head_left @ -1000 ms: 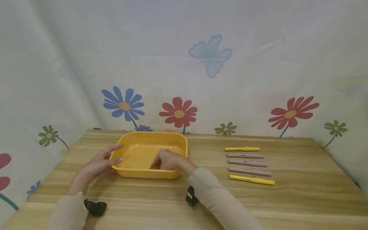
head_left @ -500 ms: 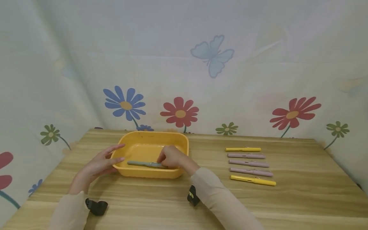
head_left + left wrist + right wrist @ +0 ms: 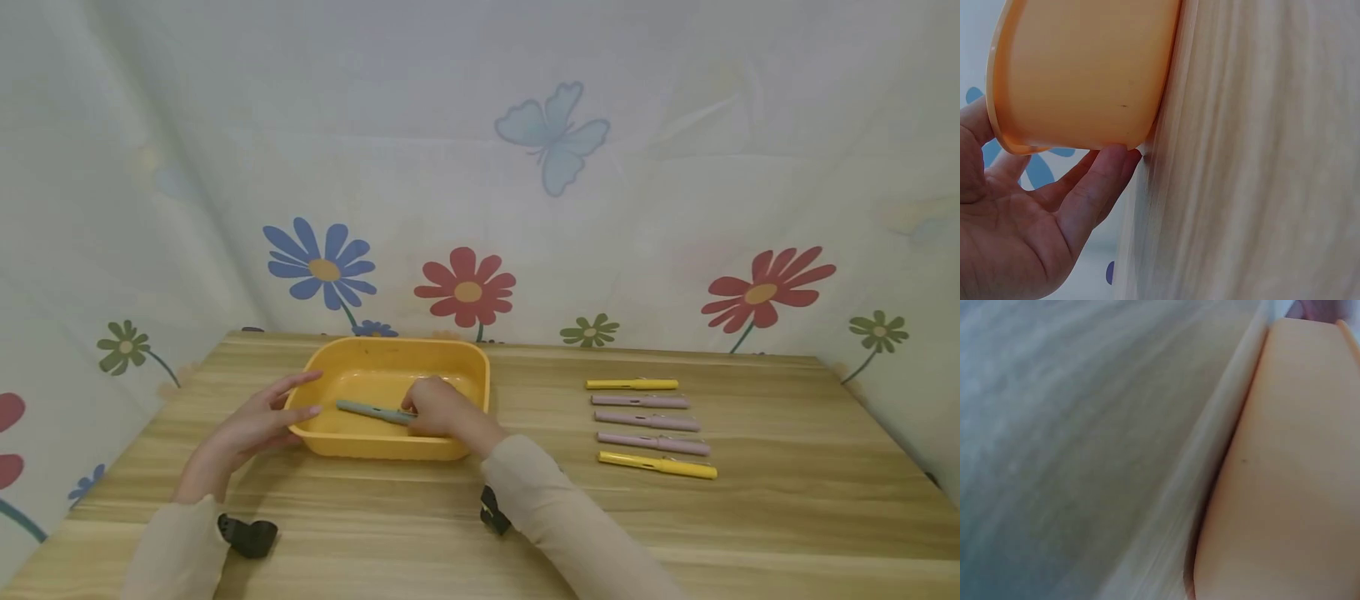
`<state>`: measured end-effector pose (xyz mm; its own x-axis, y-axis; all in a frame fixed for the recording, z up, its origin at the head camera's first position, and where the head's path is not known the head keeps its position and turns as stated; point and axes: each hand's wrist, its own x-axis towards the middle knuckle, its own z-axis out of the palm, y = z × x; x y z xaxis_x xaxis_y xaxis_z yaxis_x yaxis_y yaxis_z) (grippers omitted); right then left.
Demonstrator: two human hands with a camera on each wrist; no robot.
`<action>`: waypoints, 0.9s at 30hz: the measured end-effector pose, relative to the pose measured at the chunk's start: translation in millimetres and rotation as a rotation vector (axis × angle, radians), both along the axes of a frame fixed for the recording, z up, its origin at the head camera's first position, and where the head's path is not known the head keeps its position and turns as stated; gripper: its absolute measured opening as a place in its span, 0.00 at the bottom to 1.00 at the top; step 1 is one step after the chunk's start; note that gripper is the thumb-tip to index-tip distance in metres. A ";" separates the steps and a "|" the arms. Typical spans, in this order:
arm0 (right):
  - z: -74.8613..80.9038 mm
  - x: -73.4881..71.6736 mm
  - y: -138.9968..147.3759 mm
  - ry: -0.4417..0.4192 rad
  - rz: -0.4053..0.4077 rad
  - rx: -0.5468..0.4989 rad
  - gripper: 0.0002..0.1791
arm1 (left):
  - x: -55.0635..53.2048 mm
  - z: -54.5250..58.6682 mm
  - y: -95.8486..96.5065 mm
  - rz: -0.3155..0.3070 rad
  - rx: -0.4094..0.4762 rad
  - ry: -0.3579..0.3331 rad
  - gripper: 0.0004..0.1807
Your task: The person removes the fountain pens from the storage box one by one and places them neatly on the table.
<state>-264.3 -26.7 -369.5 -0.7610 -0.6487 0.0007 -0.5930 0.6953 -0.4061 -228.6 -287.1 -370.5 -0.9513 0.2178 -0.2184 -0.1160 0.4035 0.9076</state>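
Observation:
A yellow plastic basin (image 3: 382, 447) stands on the left half of the wooden table. My left hand (image 3: 251, 429) grips its left end, with some fingers over the rim; the left wrist view shows other fingers (image 3: 1088, 194) against the outer wall. Inside the basin, near its front right, my right hand (image 3: 438, 407) pinches a grey-green pen (image 3: 371, 410) by its right part. The pen's capped or barrel end points left, and its right end is hidden behind the fingers. In the right wrist view only the basin's outer wall (image 3: 1285, 469) shows clearly.
To the right of the basin lie several pens in a column: a yellow pen (image 3: 632, 384) at the back, mauve pens (image 3: 652, 442) between, and another yellow pen (image 3: 657, 465) nearest me. A flowered cloth (image 3: 652, 208) hangs behind the wooden table (image 3: 360, 533).
A second ago no pen showed at my right hand. The grey-green pen then appeared along the basin's front wall, and now sits slightly farther back and tilted. My left hand keeps its hold.

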 end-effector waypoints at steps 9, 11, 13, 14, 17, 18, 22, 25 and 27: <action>3.4 2.1 -1.6 0.091 -0.039 0.122 0.19 | -1.7 -1.2 0.6 -0.013 -0.006 0.010 0.41; 4.8 3.4 -0.5 0.097 -0.056 0.135 0.21 | -1.1 -1.7 -0.3 -0.019 0.003 0.016 0.41; 6.2 4.8 1.2 0.106 -0.068 0.139 0.22 | -0.3 -2.4 -0.9 -0.018 0.007 0.015 0.41; 6.7 5.6 2.3 0.106 -0.068 0.139 0.22 | 0.1 -2.7 -1.0 -0.016 0.006 0.014 0.41; 7.3 7.4 5.7 0.110 -0.062 0.133 0.20 | 1.0 -4.4 -1.9 -0.011 0.009 0.011 0.41; 8.2 7.9 7.1 0.106 -0.064 0.128 0.19 | 0.8 -4.8 -2.0 -0.010 0.011 0.010 0.41; 18.0 9.6 14.9 0.108 -0.047 0.093 0.10 | -0.9 -4.1 -1.3 -0.012 0.013 0.015 0.40; 31.4 13.2 21.7 0.096 -0.018 0.038 0.09 | -2.0 -3.3 -1.3 -0.016 0.011 0.018 0.40; 39.9 17.1 26.7 0.101 -0.001 0.002 0.12 | -2.5 -3.6 -2.1 -0.019 0.013 0.022 0.41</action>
<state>-247.3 0.0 -329.6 -0.7575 -0.6483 0.0762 -0.6305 0.6963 -0.3430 -231.1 -289.2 -374.1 -0.9515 0.2382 -0.1947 -0.0887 0.3937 0.9150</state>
